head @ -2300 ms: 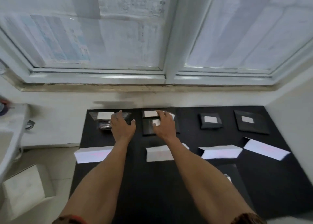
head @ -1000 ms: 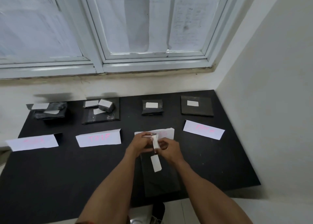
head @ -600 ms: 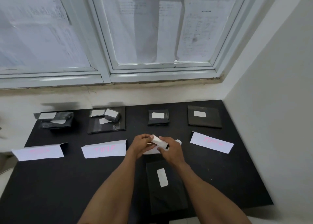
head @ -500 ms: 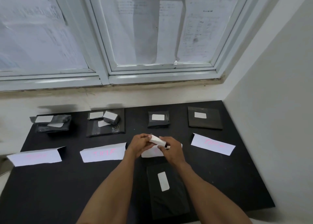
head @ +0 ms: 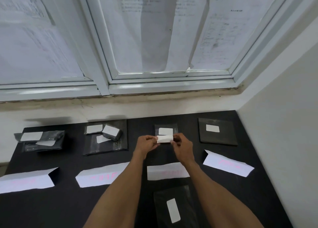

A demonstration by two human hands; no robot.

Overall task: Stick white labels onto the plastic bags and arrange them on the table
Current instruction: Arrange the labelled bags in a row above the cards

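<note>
Left hand (head: 147,144), right hand (head: 182,148) pinch a small white rectangular piece (head: 164,139).
Keep level; land it square on the black plastic bag (head: 175,128) behind.

White label (head: 164,139) between left hand (head: 146,144) and right hand (head: 182,147)

A black-covered table (head: 68,208) carries a far row of black plastic bags with white labels: a crumpled left bag (head: 46,142), a heap of flat and folded bags (head: 110,146), a small bag (head: 174,127), and a flat square bag (head: 222,136). Nearer stand four folded white paper cards with pink writing (head: 103,177). Nearest lies a flat labelled black bag (head: 161,203).
</note>
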